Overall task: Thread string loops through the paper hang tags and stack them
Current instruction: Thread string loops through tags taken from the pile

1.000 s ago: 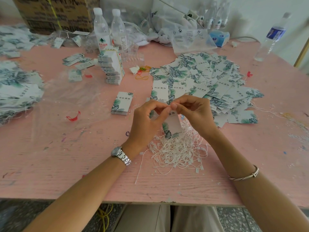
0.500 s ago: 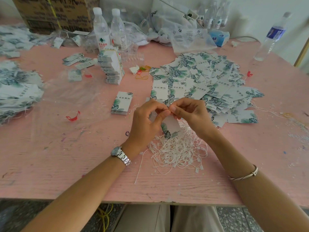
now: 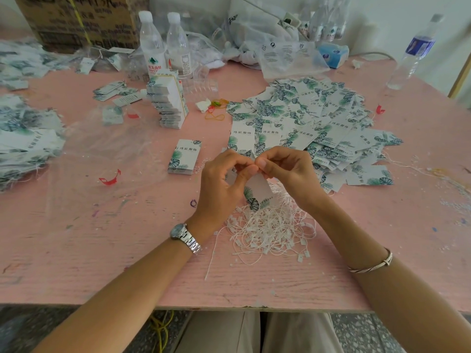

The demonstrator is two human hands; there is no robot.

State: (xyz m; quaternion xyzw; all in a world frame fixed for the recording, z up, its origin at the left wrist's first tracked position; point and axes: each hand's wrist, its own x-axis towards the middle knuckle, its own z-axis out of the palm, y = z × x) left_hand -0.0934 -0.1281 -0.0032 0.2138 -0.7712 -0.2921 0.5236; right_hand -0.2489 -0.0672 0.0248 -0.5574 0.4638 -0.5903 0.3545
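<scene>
Very little has moved over the last second: both hands have sunk a shade nearer to us, carrying the hang tag with them, and all else on the bench lies as it did.

We judge the job to be in mid-run. A wide heap of tags spreads on the far right, with a few loose threads at its right edge. A pile at the far left shows strings trailing from its near side, so those look finished. A small neat stack and a taller one stand left of the hands. We cannot tell whether these are strung. A thick tangle of string loops is left, so plenty remains.

The left hand is curled round the tag's upper part, thumb pressed on its face. The right hand meets it thumb to thumb, its fingers pinched together at the tag's top edge. If a string runs between them, it is too fine for us to see. The tag hangs just above the tangle, its leaf print towards us.
</scene>
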